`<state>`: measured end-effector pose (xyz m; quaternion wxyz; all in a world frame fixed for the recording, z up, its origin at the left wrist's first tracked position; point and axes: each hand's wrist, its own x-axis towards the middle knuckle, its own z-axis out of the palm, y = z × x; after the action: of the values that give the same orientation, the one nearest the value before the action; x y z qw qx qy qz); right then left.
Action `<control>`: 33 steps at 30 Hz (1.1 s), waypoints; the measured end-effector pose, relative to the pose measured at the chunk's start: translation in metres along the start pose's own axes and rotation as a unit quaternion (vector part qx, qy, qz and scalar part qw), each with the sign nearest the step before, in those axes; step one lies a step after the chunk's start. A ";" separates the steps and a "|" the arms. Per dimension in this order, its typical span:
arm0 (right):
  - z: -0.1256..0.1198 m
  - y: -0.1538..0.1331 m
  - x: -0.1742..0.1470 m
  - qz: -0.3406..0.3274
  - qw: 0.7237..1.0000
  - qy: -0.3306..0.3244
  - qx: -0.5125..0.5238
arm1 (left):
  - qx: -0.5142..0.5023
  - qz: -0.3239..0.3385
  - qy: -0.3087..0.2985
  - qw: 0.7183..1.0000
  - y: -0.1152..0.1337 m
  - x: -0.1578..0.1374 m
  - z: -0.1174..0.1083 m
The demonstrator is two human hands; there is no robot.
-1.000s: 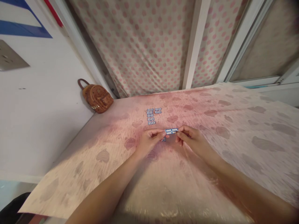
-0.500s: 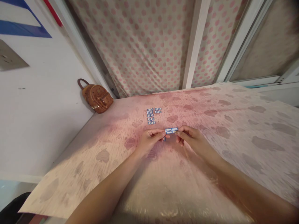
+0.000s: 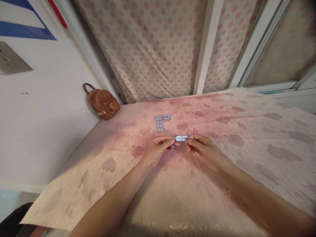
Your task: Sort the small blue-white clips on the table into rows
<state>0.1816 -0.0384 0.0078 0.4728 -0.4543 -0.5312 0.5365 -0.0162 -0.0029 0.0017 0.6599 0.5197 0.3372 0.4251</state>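
Note:
Between my two hands is a small flat strip (image 3: pixel 181 138) of white rectangles with blue borders, in two rows. My left hand (image 3: pixel 160 147) pinches its left end between thumb and fingers. At the right end, my right hand (image 3: pixel 201 146) grips it the same way, other fingers curled below. A small dark bluish piece (image 3: pixel 174 147) shows just under my left fingers; whether it is held or lies on the table I cannot tell. Beyond my hands, several similar blue-and-white pieces (image 3: pixel 160 126) lie on the cloth in a column, with a shorter group (image 3: pixel 167 117) to its right.
A pink, leaf-patterned cloth (image 3: pixel 247 138) covers the table. By the left wall rests a brown mini backpack (image 3: pixel 105 103). A polka-dot curtain (image 3: pixel 153 49) and a white frame post (image 3: pixel 207 46) stand behind the far edge.
The strip between my hands has turned slightly and sits more level. Both hands keep nearly the same place and grip; the camera view has shifted a little.

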 end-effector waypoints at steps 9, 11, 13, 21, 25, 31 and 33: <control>0.000 -0.001 0.000 -0.031 0.997 0.024 -0.062 | 0.062 0.035 0.024 0.997 0.000 0.000 0.002; -0.001 -0.001 0.000 -0.034 0.997 0.025 -0.063 | 0.069 0.040 0.021 0.997 0.000 0.000 0.001; -0.001 -0.001 0.000 -0.039 0.997 0.025 -0.063 | 0.087 0.049 0.018 0.995 0.000 -0.001 0.000; -0.002 0.002 0.000 -0.055 0.995 0.018 -0.082 | 0.126 0.066 0.034 0.989 0.000 -0.001 0.001; 0.001 0.004 0.000 -0.070 0.994 0.032 -0.084 | 0.127 0.068 0.035 0.989 -0.001 -0.002 0.002; 0.003 0.002 -0.001 -0.069 0.994 0.025 -0.077 | 0.126 0.076 0.046 0.988 -0.003 -0.002 0.002; 0.003 0.001 -0.002 -0.068 0.994 0.027 -0.075 | 0.122 0.076 0.051 0.988 -0.003 -0.002 0.002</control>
<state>0.1788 -0.0405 0.0069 0.4868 -0.4660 -0.5867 0.4492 -0.0146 -0.0056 -0.0010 0.5393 0.5983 0.3795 0.4552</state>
